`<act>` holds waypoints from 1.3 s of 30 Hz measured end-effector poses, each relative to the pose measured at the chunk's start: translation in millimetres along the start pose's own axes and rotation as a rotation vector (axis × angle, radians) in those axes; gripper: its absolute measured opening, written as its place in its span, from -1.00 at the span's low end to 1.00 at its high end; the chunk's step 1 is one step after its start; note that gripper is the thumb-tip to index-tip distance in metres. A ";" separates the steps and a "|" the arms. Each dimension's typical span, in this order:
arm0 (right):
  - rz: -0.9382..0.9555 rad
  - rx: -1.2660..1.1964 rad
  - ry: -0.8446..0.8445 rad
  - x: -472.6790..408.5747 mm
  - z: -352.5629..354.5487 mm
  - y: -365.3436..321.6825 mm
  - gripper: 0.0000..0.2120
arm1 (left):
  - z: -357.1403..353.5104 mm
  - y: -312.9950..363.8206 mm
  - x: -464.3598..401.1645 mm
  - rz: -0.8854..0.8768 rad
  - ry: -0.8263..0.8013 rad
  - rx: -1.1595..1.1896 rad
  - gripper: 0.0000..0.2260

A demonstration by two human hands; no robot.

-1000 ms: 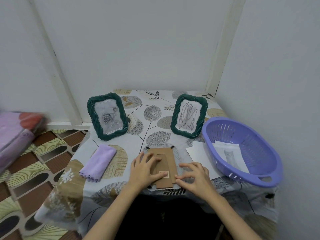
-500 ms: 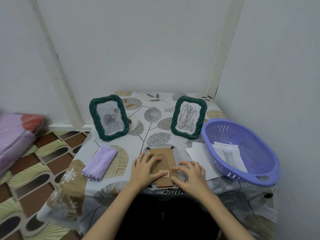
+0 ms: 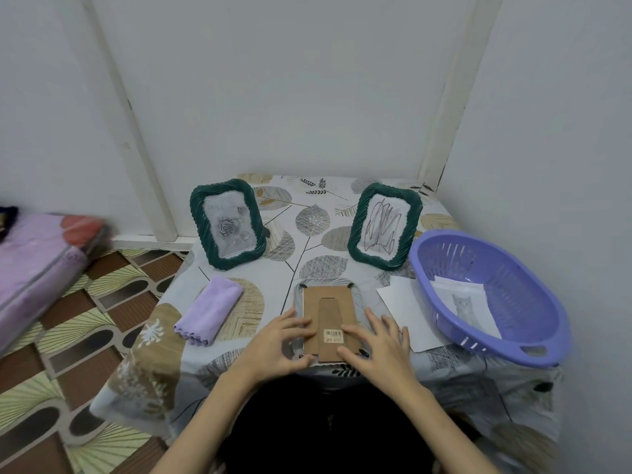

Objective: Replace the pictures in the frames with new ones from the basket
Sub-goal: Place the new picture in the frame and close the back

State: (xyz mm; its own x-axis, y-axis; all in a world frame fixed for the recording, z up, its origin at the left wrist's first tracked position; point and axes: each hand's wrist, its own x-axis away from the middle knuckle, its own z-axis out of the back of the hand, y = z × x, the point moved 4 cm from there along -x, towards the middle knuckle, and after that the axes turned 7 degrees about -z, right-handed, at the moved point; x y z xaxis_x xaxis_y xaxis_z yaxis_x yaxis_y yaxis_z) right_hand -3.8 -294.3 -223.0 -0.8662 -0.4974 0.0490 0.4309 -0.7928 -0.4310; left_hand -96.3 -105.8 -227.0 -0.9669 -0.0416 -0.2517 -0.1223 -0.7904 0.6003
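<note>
At the bottom centre of the picture a person's two forearms reach up onto a small table [image 3: 342,213] under a leaf-print cloth. The left hand [image 3: 277,347] rests with spread, relaxed fingers against the lower left edge of a frame lying face down [image 3: 330,319], its brown cardboard back and fold-out stand uppermost; the right hand [image 3: 374,347] does the same at the lower right corner, fingertips on the board, neither hand curled round anything. Small dark clips show at the top corners and one near the right thumb, so I'd judge the step in hand is working the backing, either freeing it or locking it; which of the two I cannot tell. The next move likely calls for turning those clips with a fingertip while the other hand keeps the frame from sliding. Just right of the frame lies a blank white sheet [image 3: 403,302], partly under the purple basket [image 3: 533,316] at the right edge, which holds a cat picture [image 3: 463,306]. Left of centre sits a folded lilac cloth [image 3: 210,311]. Further back, two green frames stand upright, the rose frame [image 3: 227,229] left and the scribble frame [image 3: 383,225] right, both apparently awaiting new pictures.
</note>
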 end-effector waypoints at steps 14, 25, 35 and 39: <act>0.006 -0.038 -0.001 1.7 -0.8 0.8 -0.31 | -3.7 -5.4 0.1 -0.021 0.110 0.057 -0.52; 0.039 -0.047 -0.006 0.5 -1.1 -4.1 -0.28 | -9.3 2.4 -2.4 0.194 0.056 -0.060 -0.18; 0.039 -0.297 -0.121 -1.5 14.2 -24.7 -0.52 | 13.7 20.2 -31.3 0.642 0.513 1.288 -0.58; 0.177 -0.364 -0.076 6.9 52.7 -59.4 -0.45 | 15.6 28.1 -40.8 0.622 0.454 1.539 -0.65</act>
State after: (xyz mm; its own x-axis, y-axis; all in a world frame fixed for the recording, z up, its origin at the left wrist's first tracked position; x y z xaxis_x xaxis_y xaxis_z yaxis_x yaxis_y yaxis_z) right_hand -22.0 -269.2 -149.5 -0.7598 -0.6501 0.0062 0.4418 -0.5233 -0.7287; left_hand -63.8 -116.7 -188.0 -0.8460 -0.4610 0.2679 -0.1305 0.6662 0.7343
